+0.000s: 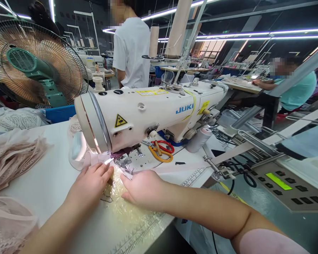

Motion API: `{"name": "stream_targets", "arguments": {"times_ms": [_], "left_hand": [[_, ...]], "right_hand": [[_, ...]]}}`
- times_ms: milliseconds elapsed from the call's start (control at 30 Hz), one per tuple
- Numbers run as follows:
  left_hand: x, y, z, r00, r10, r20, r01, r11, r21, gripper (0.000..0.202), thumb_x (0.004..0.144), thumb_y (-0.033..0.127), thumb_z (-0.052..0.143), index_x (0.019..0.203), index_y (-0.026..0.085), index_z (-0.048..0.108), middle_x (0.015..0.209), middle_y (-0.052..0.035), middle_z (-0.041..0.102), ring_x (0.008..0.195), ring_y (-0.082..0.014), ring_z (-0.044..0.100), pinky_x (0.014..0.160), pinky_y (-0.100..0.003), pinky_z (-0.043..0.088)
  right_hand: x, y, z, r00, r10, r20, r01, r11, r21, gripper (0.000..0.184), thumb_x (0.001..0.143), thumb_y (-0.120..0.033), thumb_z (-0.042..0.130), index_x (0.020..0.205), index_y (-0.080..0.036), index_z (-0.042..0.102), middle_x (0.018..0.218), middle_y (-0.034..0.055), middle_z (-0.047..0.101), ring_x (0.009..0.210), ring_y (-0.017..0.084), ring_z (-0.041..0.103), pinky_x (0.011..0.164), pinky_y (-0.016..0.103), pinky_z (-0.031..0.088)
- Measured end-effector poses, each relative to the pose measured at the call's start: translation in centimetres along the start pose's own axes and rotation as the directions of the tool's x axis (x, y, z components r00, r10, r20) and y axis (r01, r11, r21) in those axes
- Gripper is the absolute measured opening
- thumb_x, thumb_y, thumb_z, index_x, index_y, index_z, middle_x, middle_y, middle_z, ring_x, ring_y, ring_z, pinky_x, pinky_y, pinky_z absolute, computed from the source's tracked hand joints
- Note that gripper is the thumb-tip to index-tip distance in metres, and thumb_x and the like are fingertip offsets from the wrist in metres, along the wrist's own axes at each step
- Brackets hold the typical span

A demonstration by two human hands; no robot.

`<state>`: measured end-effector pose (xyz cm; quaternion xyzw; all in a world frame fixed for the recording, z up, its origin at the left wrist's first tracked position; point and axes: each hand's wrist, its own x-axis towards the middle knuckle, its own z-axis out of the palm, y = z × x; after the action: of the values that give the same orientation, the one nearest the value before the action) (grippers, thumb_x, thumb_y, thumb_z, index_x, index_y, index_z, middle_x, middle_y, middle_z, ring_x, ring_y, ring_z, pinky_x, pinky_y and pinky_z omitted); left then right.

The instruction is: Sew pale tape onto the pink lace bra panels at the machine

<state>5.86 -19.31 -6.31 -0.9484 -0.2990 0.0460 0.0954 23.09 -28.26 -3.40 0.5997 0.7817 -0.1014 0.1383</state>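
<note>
Our left hand [91,185] lies palm down by the sewing machine [159,109], with its fingers stretched out on the pale pink cloth [95,158]. The cloth is under the round end of the machine, on the white table [55,171]. Our right hand [145,188] is just beside it, with its fingertips near a thin pale strip [127,175]. We cannot tell if those fingers pinch the strip or only touch it. A shiny yellow sheet [119,206] lies below our hands. Behind the right hand we see red and orange scissors handles [163,158] and a gray spool of thread [200,140]. A pile of pink lace [18,160] sits well off to the left.
</note>
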Motion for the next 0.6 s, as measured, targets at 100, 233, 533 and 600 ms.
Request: {"name": "stream_targets", "arguments": {"times_ms": [100, 233, 533, 600], "left_hand": [[0.2, -0.2, 0.1, 0.999, -0.034, -0.016, 0.035, 0.999, 0.015, 0.057, 0.081, 0.001, 0.034, 0.132, 0.016, 0.055, 0.133, -0.0118, 0.058, 0.121, -0.0298, 0.053, 0.095, -0.046, 0.046], [0.3, -0.3, 0.4, 0.996, -0.069, -0.063, 0.072, 0.997, 0.037, 0.052, 0.086, 0.003, 0.032, 0.130, 0.016, 0.056, 0.133, -0.0158, 0.057, 0.127, -0.0334, 0.047, 0.097, -0.048, 0.043], [0.3, 0.2, -3.1, 0.816, -0.578, -0.003, 0.577, 0.815, -0.061, 0.050, 0.093, 0.044, 0.033, 0.115, 0.005, 0.058, 0.113, -0.0250, 0.058, 0.100, -0.0373, 0.060, 0.080, -0.045, 0.050], [0.9, -1.0, -3.2, 0.792, -0.605, 0.076, 0.610, 0.780, -0.141, 0.053, 0.092, 0.049, 0.033, 0.112, 0.008, 0.059, 0.107, -0.0221, 0.063, 0.099, -0.0359, 0.062, 0.078, -0.043, 0.051]], "right_hand": [[-0.6, 0.3, 2.3, 0.983, -0.041, -0.178, 0.043, 0.999, 0.007, 0.059, 0.093, -0.050, 0.045, 0.137, -0.011, 0.043, 0.086, 0.0118, 0.068, 0.075, 0.025, 0.064, 0.054, 0.032, 0.047], [-1.0, 0.7, 5.1, 0.942, -0.022, -0.334, 0.039, 0.998, 0.043, 0.055, 0.091, -0.051, 0.047, 0.133, -0.015, 0.047, 0.086, 0.0093, 0.064, 0.074, 0.025, 0.062, 0.056, 0.032, 0.043], [-0.6, 1.3, 8.7, 0.768, -0.046, -0.639, 0.111, 0.992, 0.063, 0.040, 0.092, -0.037, 0.042, 0.125, -0.019, 0.056, 0.074, 0.0049, 0.058, 0.068, 0.019, 0.053, 0.057, 0.029, 0.034], [-0.7, 1.4, 8.7, 0.760, -0.054, -0.647, 0.128, 0.989, 0.068, 0.039, 0.092, -0.033, 0.041, 0.124, -0.018, 0.058, 0.073, 0.0048, 0.059, 0.067, 0.019, 0.054, 0.056, 0.029, 0.033]]}}
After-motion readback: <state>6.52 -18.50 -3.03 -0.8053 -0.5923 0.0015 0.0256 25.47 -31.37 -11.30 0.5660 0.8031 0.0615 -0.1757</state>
